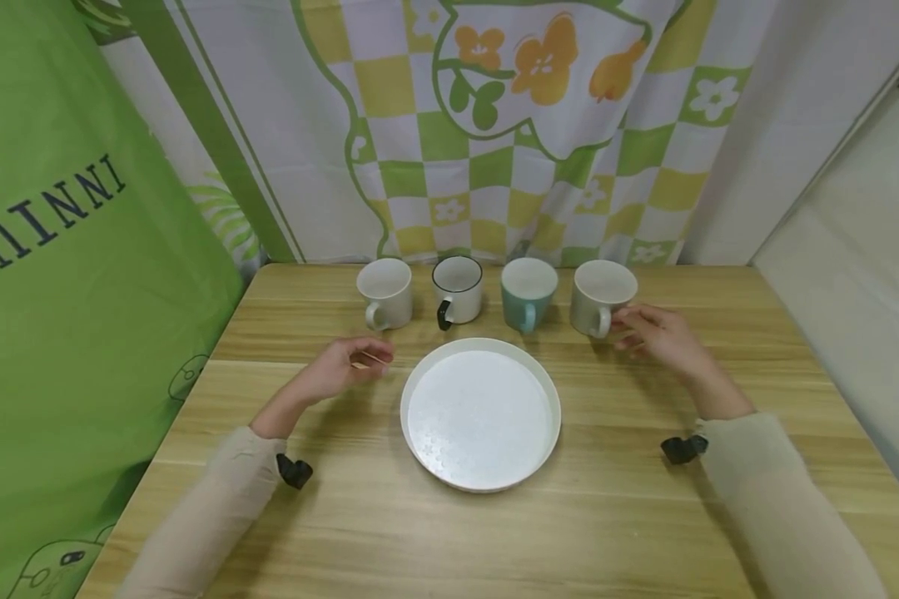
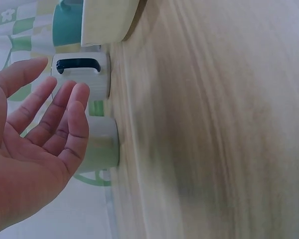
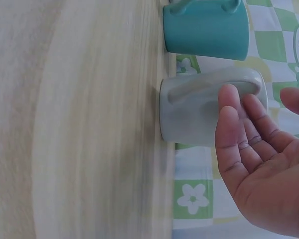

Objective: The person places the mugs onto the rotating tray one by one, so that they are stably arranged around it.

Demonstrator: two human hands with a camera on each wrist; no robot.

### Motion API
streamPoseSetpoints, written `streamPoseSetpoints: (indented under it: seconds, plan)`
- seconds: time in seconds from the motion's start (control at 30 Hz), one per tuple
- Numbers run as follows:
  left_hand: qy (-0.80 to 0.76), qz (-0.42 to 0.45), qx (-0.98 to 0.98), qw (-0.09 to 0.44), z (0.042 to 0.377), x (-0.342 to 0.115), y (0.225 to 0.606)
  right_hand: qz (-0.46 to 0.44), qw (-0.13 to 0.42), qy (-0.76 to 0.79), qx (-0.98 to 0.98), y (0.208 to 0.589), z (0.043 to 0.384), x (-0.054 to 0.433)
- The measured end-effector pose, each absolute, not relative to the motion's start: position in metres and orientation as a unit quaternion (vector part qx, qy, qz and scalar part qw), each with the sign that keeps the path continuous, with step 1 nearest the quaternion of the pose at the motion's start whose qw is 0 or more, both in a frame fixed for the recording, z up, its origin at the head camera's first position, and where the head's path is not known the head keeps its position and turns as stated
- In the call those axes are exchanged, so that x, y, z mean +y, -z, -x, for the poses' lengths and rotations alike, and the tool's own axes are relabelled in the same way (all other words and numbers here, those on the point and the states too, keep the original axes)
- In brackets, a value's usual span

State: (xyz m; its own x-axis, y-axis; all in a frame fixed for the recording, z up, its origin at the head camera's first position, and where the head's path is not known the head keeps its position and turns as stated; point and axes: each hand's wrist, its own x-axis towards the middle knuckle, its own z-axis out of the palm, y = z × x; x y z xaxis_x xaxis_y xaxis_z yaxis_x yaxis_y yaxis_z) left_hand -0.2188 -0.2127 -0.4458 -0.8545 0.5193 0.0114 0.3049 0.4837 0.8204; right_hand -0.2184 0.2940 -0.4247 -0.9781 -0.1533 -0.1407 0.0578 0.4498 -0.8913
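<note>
Several mugs stand upright in a row at the back of the table, handles toward me. From left to right they are a pale mug (image 1: 394, 306), a white mug (image 1: 464, 304) with black rim and handle, a teal mug (image 1: 523, 304) and a light grey mug (image 1: 588, 309). My right hand (image 1: 663, 337) is beside the grey mug's handle, fingers loosely bent; whether they touch it I cannot tell. In front of the pale mug, my left hand (image 1: 342, 366) hovers with relaxed fingers, holding nothing. A round white tray (image 1: 482, 482) lies between the hands.
The wooden table (image 1: 569, 541) carries the mugs and tray. Behind it hangs a checked curtain (image 1: 487, 166) with flowers. Green fabric (image 1: 60, 274) borders the left side, and a pale wall or sheet (image 1: 861, 225) the right.
</note>
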Motion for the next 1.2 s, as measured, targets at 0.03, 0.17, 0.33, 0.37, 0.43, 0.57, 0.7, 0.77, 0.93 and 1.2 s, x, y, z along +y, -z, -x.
streamPoseSetpoints:
  seconds: [0.03, 0.17, 0.33, 0.37, 0.43, 0.57, 0.7, 0.77, 0.93, 1.2]
  plan:
    - [-0.448, -0.244, 0.852, 0.120, 0.218, -0.212, 0.447, 0.028, 0.104, 0.528, 0.842, 0.425, 0.219, 0.294]
    - [-0.456, -0.247, 0.847, 0.119, 0.217, -0.212, 0.450, 0.023, 0.117, 0.556, 0.823, 0.428, 0.220, 0.292]
    - [-0.468, -0.242, 0.840, 0.126, 0.216, -0.211, 0.455, 0.013, 0.124, 0.571, 0.812, 0.431, 0.222, 0.289]
    - [-0.470, -0.241, 0.839, 0.128, 0.216, -0.211, 0.455, 0.012, 0.126, 0.570, 0.812, 0.431, 0.222, 0.289]
    - [-0.473, -0.239, 0.837, 0.133, 0.215, -0.210, 0.456, 0.007, 0.129, 0.567, 0.814, 0.431, 0.222, 0.287]
    - [-0.469, -0.240, 0.839, 0.139, 0.214, -0.209, 0.457, -0.003, 0.131, 0.561, 0.818, 0.431, 0.223, 0.283]
    - [-0.469, -0.245, 0.835, 0.150, 0.214, -0.208, 0.459, -0.015, 0.133, 0.553, 0.822, 0.432, 0.224, 0.280]
    - [-0.471, -0.245, 0.833, 0.158, 0.213, -0.206, 0.461, -0.016, 0.131, 0.551, 0.824, 0.433, 0.224, 0.279]
    - [-0.476, -0.248, 0.825, 0.176, 0.211, -0.200, 0.463, -0.020, 0.126, 0.553, 0.824, 0.435, 0.227, 0.277]
    - [-0.466, -0.258, 0.828, 0.176, 0.208, -0.192, 0.463, -0.030, 0.119, 0.559, 0.820, 0.437, 0.229, 0.276]
